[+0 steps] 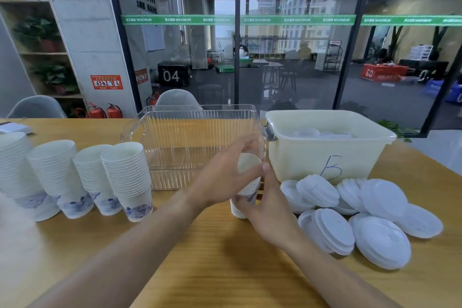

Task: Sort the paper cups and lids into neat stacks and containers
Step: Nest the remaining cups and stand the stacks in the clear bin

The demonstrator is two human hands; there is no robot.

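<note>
Nearest us, our two forearms reach in over the worktop (225, 265). Our right hand (268, 210) curls its fingers around the lower part of a short stack of paper cups (247, 184) standing on the wood, while our left hand (226, 177) wraps over the top cup, thumb and fingers curved round its rim. We judge that we are nesting or squaring this small stack, though motion blur keeps us from telling whether the top cup is fully seated.

To our right, loose white lids (362, 217) lie in overlapping heaps, some tilted on one another. To our left stand four tall cup stacks (126, 177), side by side and leaning slightly, touching or nearly so.

Farther back, a clear ribbed container (175, 147) sits just behind the hands, apparently holding nothing yet. Beside it, a cream tub marked with a letter (330, 157) already holds some lids.

Next we would need to press the cups down evenly, keep the stack upright with the lower hand, then lift it as one piece, either into the clear container or over beside the tall stacks. The lids remain to be gathered into the tub.
</note>
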